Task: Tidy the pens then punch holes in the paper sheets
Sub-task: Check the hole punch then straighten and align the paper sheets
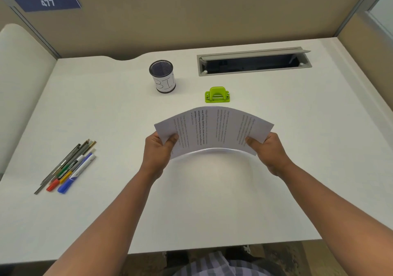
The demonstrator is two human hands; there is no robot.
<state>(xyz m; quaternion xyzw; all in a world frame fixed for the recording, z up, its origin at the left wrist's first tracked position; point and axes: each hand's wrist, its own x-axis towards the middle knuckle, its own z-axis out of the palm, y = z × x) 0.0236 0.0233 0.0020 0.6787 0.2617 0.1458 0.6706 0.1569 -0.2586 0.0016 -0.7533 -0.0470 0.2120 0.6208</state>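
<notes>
Our left hand and right hand pinch the paper sheets at centre, bowed upward, thin and floppy; they could splay and punch crooked. Glossy plastic pens lie at nine o'clock, mesh cup and green punch at twelve.

Both hands bowing paper sheets, pens aside

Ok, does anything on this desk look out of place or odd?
Yes. The pens lie loose on the desk's left side, while the mesh cup marked BIN looks empty. The paper bows upward between the left hand and right hand. The punch sits squarely.
</notes>
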